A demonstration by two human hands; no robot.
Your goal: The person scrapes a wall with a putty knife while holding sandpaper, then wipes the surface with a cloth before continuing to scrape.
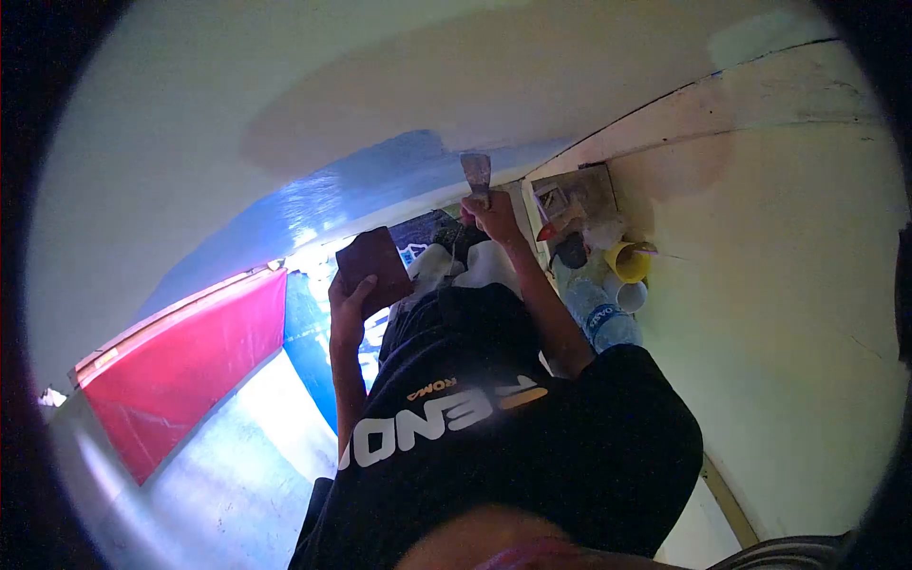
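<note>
While our right hand [494,217] reaches up and away from us, its fingers are closed around the handle of a putty knife [476,173], whose flat metal blade stands just beyond the fingertips and meets the pale wall [285,95] at the upper edge of a blue painted band [342,195]. Our left hand [347,304] is raised beside it, well apart from the right. Its fingers grip the near edge of a dark reddish-brown flat board [373,266], with the thumb over the face turned toward us. The board stands above the fingers, tilted, and we cannot tell whether anything lies on it. Between the two sets of fingers and a little below them we see white rounded containers [489,266], though we cannot tell what they are. To the outside of the right fingers and lower down, along the foot of a cream-coloured wall, a yellow cup [627,262] sits just beside a white cup [631,294]. A clear plastic water bottle [603,321] with a blue label lies next to them, close to our right forearm. Far out past the left fingers and below them, a red panel [180,370] slants along the blue surface. Our black shirt [513,427] with white lettering fills the near part of the view under both arms.
</note>
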